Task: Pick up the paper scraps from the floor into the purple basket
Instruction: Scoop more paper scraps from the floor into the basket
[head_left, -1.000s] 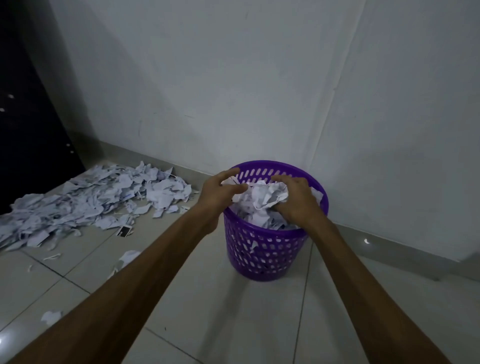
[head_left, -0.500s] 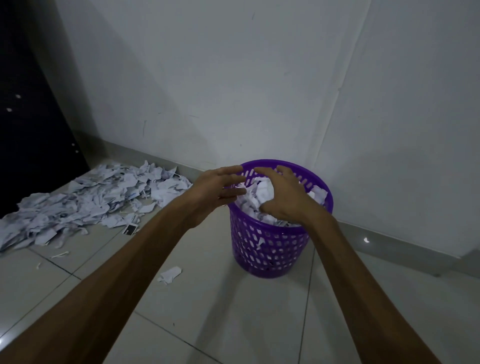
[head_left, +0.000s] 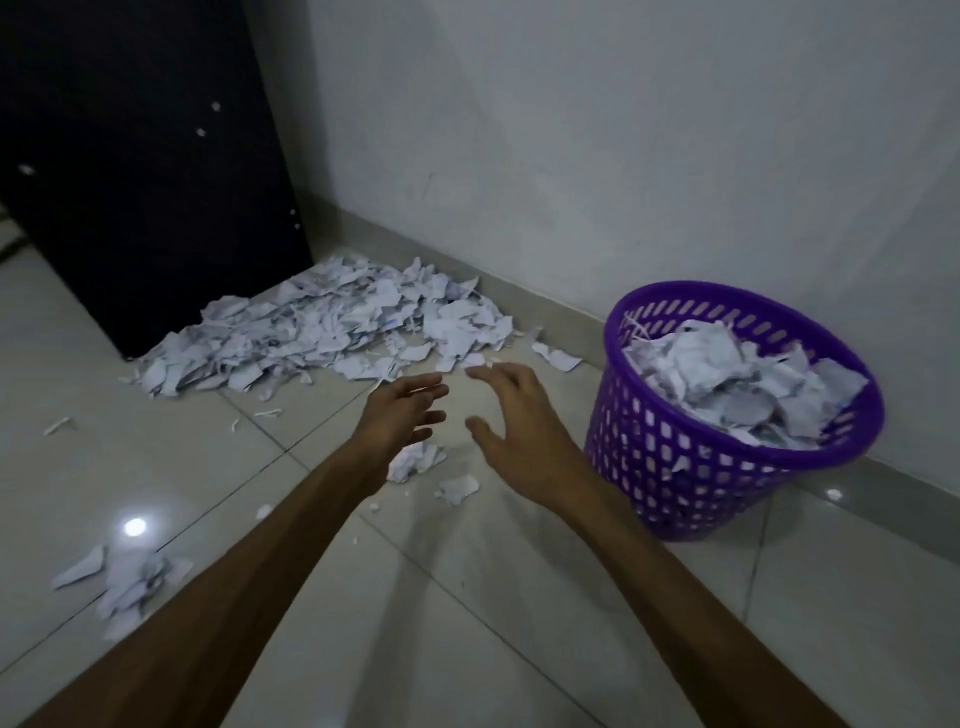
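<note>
Both hands have left the round purple perforated plastic basket, at frame right: left hand and right hand, fingers spread and empty, above the glossy tiled floor; one large pile of white paper scraps lies upper left.

Purple lattice-holed basket, white paper scraps, dark cabinet

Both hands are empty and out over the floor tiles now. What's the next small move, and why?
Probably reach both hands forward and down into the big heap of torn white paper scraps by the dark cabinet and scoop a handful. The left hand and right hand are open, empty and aimed that way, and the purple perforated plastic basket sits close on the right.
</note>
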